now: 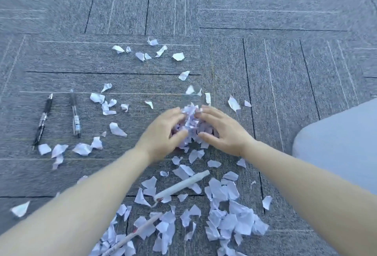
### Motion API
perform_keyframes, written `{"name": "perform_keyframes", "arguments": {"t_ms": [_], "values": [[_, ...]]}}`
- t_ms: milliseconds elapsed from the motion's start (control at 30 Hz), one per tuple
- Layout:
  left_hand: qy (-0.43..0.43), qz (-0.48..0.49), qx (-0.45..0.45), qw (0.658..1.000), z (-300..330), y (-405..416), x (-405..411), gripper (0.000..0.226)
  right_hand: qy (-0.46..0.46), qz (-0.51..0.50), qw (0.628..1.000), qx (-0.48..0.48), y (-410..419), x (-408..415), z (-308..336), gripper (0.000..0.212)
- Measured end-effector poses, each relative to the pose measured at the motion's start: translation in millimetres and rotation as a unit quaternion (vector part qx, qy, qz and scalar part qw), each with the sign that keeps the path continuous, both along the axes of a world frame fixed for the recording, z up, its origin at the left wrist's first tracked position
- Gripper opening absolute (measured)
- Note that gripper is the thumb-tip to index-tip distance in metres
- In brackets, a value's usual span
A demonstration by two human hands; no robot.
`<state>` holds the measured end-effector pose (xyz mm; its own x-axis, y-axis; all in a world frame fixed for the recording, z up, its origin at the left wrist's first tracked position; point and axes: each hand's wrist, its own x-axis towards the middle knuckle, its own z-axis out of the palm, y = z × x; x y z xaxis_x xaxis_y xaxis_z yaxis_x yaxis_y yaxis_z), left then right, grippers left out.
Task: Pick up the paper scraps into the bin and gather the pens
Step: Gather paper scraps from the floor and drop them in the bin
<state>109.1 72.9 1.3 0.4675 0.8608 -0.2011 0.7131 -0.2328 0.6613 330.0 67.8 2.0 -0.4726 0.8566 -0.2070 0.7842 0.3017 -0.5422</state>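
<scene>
Head view shows our left hand (163, 131) and right hand (221, 131) cupped together around a bunch of paper scraps (192, 122), fingers curled against it from both sides. A clear bin (194, 92) seems to stand under and just beyond the hands; we cannot tell its outline. More loose scraps (230, 211) lie nearer us beside two white pens (183, 184). Two dark pens (59, 116) lie well left of our left hand.
</scene>
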Motion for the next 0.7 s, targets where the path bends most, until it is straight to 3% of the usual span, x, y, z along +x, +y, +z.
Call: {"name": "perform_keyframes", "arguments": {"t_ms": [167, 267, 333, 567, 633, 700], "values": [[0.085, -0.049, 0.132, 0.986, -17.8, -33.0, 9.0, 0.102, -0.089, -0.045, 0.992, 0.080, -34.7, 23.5, -7.5, 0.085], [0.151, -0.044, 0.133, 0.979, -24.8, -27.9, 22.3, 0.104, -0.147, -0.036, 0.986, 0.074, -41.2, 21.9, -17.6, 0.096], [0.175, -0.040, 0.141, 0.973, -26.6, -24.9, 26.0, 0.094, -0.136, -0.026, 0.988, 0.073, -36.3, 13.1, -20.8, 0.092], [0.157, -0.075, 0.277, 0.945, -25.2, -17.8, 28.5, 0.012, -0.130, 0.025, 0.976, 0.175, -21.4, -14.3, -15.2, 0.046], [0.162, -0.098, 0.270, 0.944, -23.1, -23.0, 26.3, 0.005, -0.132, 0.048, 0.976, 0.164, -26.6, -16.2, -15.6, 0.032], [0.152, -0.111, 0.225, 0.956, -19.1, -29.3, 24.3, 0.018, -0.144, 0.055, 0.978, 0.139, -33.8, -19.8, -13.8, 0.024]]}}
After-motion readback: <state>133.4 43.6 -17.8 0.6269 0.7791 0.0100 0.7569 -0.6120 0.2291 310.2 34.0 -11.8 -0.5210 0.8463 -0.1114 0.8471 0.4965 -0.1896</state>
